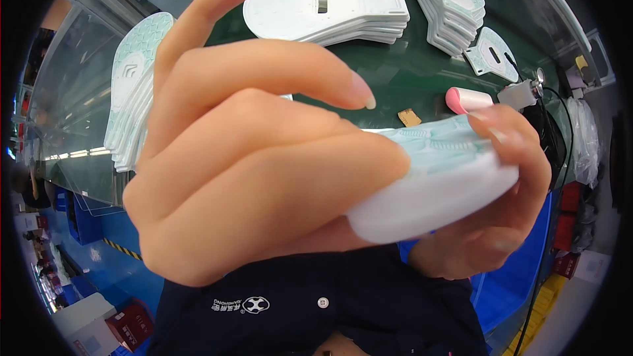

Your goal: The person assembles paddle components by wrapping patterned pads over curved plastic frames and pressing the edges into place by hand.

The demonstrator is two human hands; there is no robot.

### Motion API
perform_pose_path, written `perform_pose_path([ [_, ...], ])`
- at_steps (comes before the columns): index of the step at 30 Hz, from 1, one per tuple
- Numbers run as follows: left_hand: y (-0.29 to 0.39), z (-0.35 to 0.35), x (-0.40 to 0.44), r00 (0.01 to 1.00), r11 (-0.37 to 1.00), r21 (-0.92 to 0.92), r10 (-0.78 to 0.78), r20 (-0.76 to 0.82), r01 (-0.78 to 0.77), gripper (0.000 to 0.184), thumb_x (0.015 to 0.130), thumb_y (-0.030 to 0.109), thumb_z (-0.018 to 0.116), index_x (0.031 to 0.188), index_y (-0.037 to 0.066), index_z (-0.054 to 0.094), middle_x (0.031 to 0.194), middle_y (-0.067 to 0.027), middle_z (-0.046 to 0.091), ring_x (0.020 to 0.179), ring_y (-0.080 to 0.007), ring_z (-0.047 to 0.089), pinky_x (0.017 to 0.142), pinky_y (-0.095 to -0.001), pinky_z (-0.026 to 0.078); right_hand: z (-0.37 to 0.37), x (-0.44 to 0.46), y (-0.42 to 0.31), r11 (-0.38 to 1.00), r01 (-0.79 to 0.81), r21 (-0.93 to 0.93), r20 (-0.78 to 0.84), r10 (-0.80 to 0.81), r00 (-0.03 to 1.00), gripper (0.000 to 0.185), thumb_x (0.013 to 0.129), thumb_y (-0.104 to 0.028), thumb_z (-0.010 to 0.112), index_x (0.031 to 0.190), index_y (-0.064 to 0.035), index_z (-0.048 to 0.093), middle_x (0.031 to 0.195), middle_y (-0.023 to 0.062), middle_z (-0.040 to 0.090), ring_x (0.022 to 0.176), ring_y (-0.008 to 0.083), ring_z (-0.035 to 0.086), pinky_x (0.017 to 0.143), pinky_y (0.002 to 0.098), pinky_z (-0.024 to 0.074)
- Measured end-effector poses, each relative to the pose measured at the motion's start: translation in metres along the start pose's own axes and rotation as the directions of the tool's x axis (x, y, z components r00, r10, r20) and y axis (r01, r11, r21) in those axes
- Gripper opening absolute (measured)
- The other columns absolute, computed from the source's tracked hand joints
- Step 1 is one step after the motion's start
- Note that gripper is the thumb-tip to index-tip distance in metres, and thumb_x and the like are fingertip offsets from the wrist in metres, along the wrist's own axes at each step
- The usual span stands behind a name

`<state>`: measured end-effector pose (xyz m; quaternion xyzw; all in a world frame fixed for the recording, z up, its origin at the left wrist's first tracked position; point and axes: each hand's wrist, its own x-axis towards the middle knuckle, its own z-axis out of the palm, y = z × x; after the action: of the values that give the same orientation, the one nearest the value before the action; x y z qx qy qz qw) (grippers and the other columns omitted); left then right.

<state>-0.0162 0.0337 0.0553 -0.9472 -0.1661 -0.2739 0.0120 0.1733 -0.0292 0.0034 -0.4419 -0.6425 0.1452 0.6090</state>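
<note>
Patterned white piece (435, 201) sits gripped between both hands (494, 221); the left hand (257, 178) partly hides stacked panels (128, 109).

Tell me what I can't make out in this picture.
Held white piece: head view, left end hidden by the left hand.
Right hand: head view, fingertips blurred.
Stack at picture left: head view, partly behind the left hand.
Dark shirt: head view, lower part cut off by the bottom edge.
</note>
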Motion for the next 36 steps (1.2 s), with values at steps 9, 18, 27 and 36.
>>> perform_pose_path([
  [9, 0.014, 0.03, 0.013, 0.938, 0.979, 0.078, -0.155, -0.309, 0.187, 0.028, 0.06, 0.025, 0.078, 0.077, 0.009, 0.063, 0.07, 0.0, 0.063, 0.076, -0.0181, 0.061, 0.094, -0.0537, 0.037, 0.003, 0.002, 0.001, 0.964, -0.212, 0.161, -0.058, 0.224, 0.973, 0.043, 0.094, -0.027, 0.031, 0.114, 0.0091, 0.042, 0.107, 0.0205, 0.05, 0.081, 0.0136, 0.052, 0.061, 0.0216, 0.0421],
  [18, -0.013, 0.037, 0.003, 0.901, 0.998, -0.007, -0.067, -0.429, 0.07, 0.03, 0.055, 0.023, 0.077, 0.079, 0.008, 0.066, 0.07, -0.001, 0.063, 0.078, -0.0192, 0.061, 0.095, -0.0507, 0.036, -0.029, -0.024, 0.045, 0.822, -0.567, -0.061, -0.232, 0.54, 0.809, 0.047, 0.084, -0.014, 0.058, 0.125, 0.0017, 0.041, 0.114, 0.021, 0.052, 0.088, 0.0198, 0.06, 0.066, 0.0248, 0.05],
  [27, -0.016, 0.043, -0.003, 0.937, 0.999, -0.016, -0.055, -0.344, 0.052, 0.067, 0.055, 0.042, 0.077, 0.108, 0.005, 0.059, 0.098, -0.0053, 0.064, 0.096, -0.0231, 0.058, 0.097, -0.0444, 0.035, -0.007, -0.005, 0.033, 0.998, 0.044, 0.051, 0.026, -0.045, 0.999, 0.029, 0.065, 0.002, 0.068, 0.094, -0.0012, 0.061, 0.094, 0.0116, 0.063, 0.099, 0.0298, 0.058, 0.095, 0.047, 0.0367],
  [36, -0.002, 0.057, -0.006, 0.838, 0.603, -0.78, -0.504, -0.209, 0.168, 0.103, 0.041, 0.016, 0.088, 0.128, 0.0, 0.035, 0.112, -0.0103, 0.054, 0.105, -0.0205, 0.054, 0.092, -0.033, 0.042, -0.019, -0.031, 0.038, 0.749, -0.114, 0.653, -0.289, 0.386, 0.876, 0.043, 0.078, -0.007, 0.065, 0.117, -0.0026, 0.048, 0.108, 0.0085, 0.057, 0.099, 0.0182, 0.055, 0.088, 0.0327, 0.0443],
])
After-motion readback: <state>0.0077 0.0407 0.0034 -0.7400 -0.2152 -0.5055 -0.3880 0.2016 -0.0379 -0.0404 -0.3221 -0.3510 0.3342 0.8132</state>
